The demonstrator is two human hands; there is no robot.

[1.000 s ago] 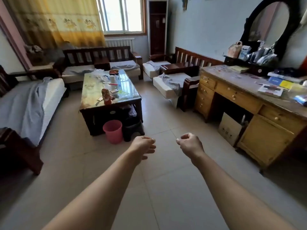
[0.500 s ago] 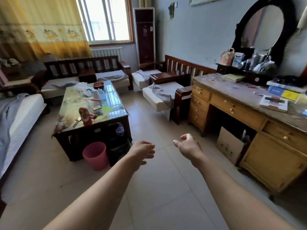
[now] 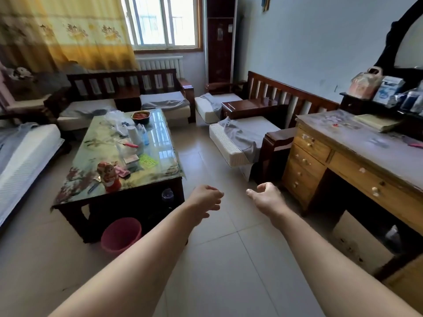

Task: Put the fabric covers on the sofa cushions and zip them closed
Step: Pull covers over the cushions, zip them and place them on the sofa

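The counter and pink bin now sit closer than before. Both hands, left and right, stay empty, loosely curled, held apart over the floor. The white cushion, its grey cover half on, lies nearer ahead, right.

Both my bare arms reach forward from the near edge, angled slightly toward each other. My left hand hangs loose, fingers curled downward and empty. My right hand sits just to its right, a small gap between them, with the thumb pointing left and the fingers half curled, holding nothing. Neither hand touches anything.
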